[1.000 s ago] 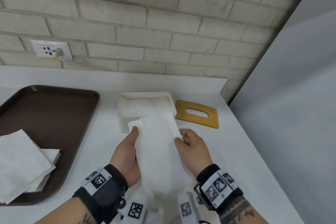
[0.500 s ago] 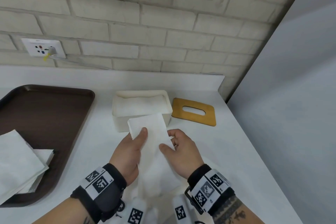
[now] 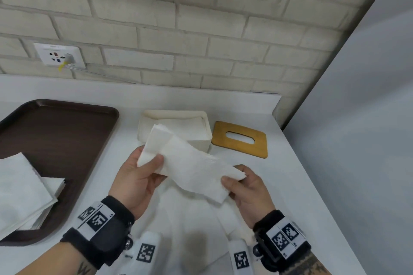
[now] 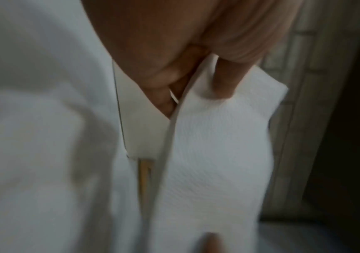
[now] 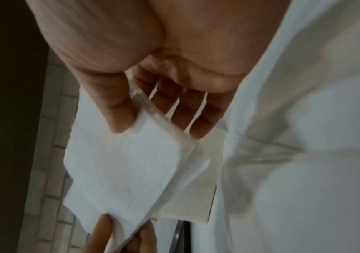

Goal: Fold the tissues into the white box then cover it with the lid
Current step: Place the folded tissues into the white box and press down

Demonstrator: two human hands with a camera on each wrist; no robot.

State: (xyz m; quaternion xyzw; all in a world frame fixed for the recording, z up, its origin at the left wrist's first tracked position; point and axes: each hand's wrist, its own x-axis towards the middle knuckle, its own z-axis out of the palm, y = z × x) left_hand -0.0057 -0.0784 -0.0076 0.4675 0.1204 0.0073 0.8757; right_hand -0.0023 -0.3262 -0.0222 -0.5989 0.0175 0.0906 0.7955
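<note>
A folded white tissue [image 3: 192, 163] hangs in the air in front of the white box [image 3: 201, 143], held at both ends. My left hand [image 3: 143, 163] pinches its upper left end between thumb and fingers; my right hand [image 3: 237, 182] pinches its lower right end. The left wrist view shows the tissue [image 4: 213, 145] under my thumb, and the right wrist view shows the tissue [image 5: 120, 171] pinched the same way. The box is open, with folded tissues [image 3: 185, 123] inside. The wooden lid [image 3: 240, 139] with an oval slot lies flat just right of the box.
A dark brown tray [image 3: 55, 140] lies at left with a stack of unfolded tissues [image 3: 20, 187] on its near part. The white counter [image 3: 301, 185] ends at its right edge, beside a grey wall. A brick wall with a socket [image 3: 59, 54] stands behind.
The long tissue, held upright between both hands, has been folded shorter and turned to lie slanting, left end high. My right hand moved right and down; the left stayed near the box.
</note>
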